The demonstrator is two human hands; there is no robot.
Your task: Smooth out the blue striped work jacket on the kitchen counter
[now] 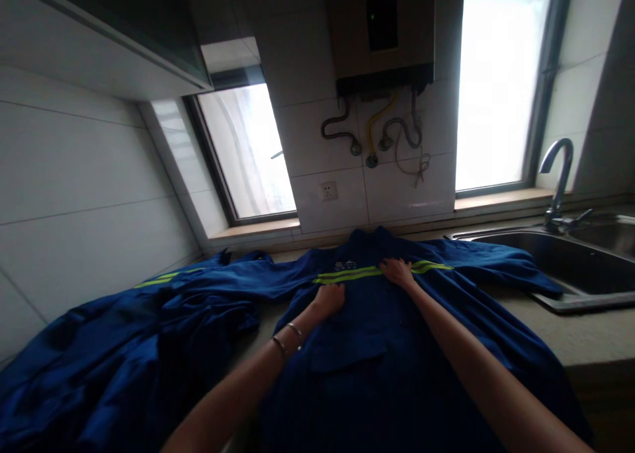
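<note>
Kitchen worktop [585, 337] under two bright windows carries a blue work jacket [377, 347] spread flat — the left hand [328, 299] and right hand [397, 271] press on it, fingers released and flat, near its yellow reflective stripe [347, 274]. Another blue garment [124, 354] lies bunched to the left; a sink [570, 261] sits right.

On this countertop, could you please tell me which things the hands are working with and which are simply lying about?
In use:
- blue work jacket, spread flat
- left hand and right hand, both pressed on it near the reflective stripe

Lying about:
- second blue garment, crumpled at left
- sink
- tap
- wall socket
</note>
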